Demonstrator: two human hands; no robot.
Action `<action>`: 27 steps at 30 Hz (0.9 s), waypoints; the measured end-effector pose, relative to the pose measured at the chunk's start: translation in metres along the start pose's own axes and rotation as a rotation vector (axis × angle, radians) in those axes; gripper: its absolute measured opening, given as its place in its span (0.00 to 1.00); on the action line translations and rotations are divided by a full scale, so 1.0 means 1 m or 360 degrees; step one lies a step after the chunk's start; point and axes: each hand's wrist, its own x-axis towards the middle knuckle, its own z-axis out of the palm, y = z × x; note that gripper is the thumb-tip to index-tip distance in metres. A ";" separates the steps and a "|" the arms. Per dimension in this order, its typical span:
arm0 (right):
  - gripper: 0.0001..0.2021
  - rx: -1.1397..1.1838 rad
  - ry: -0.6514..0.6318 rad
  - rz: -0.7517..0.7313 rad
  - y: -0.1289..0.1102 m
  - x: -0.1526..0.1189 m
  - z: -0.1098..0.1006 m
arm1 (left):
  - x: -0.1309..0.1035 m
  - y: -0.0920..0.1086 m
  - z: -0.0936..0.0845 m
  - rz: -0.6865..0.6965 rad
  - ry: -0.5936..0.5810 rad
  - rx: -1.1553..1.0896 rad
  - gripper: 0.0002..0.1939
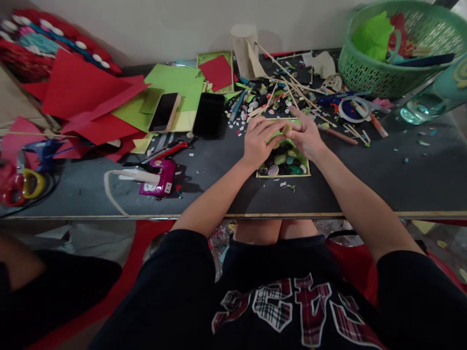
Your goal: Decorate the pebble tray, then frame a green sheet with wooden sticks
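1. Well left of the left hand I have the purple plug block (166, 176), with the black phone (209, 115) nearer, beyond and to its left; I'd keep that forearm clear of the block's cable.
2. The left hand (257, 138) is loosely arched, fingers stretched towards the other hand and thumb tucked below. I can't tell whether it shares the grip or merely steadies.
3. Between the two hands sits a small tan piece (287, 129) – a pebble, I judge – raised over the stones.
4. Directly below it, in front of both hands, the stick-edged green panel (284, 176) lies on the table (219, 194), its near part packed with pebbles (279, 159). To seat a piece well, I'd choose a gap matching its outline, lower it flat and press lightly, leaving its neighbours undisturbed.
5. The right hand (306, 136) has thumb and forefinger closed on the tan piece, the other fingers spread. I'd hold it by the edges.
6. Just right of that hand lies a brown stick (337, 134); farther off stands the green basket (383, 80) – I'd keep my elbow's sweep small.
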 end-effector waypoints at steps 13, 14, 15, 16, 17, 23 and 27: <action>0.65 0.0004 -0.0077 0.0000 0.006 0.001 -0.004 | 0.000 -0.002 0.002 -0.0044 -0.0001 -0.0060 0.27; 0.63 -0.0012 -0.0067 0.0020 0.005 0.000 -0.004 | -0.001 -0.002 0.002 -0.0041 0.0009 -0.0067 0.27; 0.62 -0.0022 -0.0066 0.0028 0.004 -0.001 -0.003 | -0.002 -0.002 0.002 -0.0046 0.0014 -0.0075 0.28; 0.61 -0.0026 -0.0073 0.0024 0.004 -0.001 -0.003 | -0.002 -0.002 0.002 -0.0057 0.0010 -0.0081 0.28; 0.59 -0.0025 -0.0086 0.0011 0.005 -0.001 -0.004 | -0.002 -0.001 0.001 -0.0070 -0.0005 -0.0084 0.28; 0.51 -0.0065 -0.0130 -0.0046 0.013 0.004 -0.014 | 0.003 0.005 -0.008 -0.0009 -0.0143 -0.0156 0.29; 0.52 -0.0081 -0.0138 -0.0016 0.015 0.007 -0.017 | 0.006 0.004 -0.008 -0.0078 -0.0096 -0.0155 0.25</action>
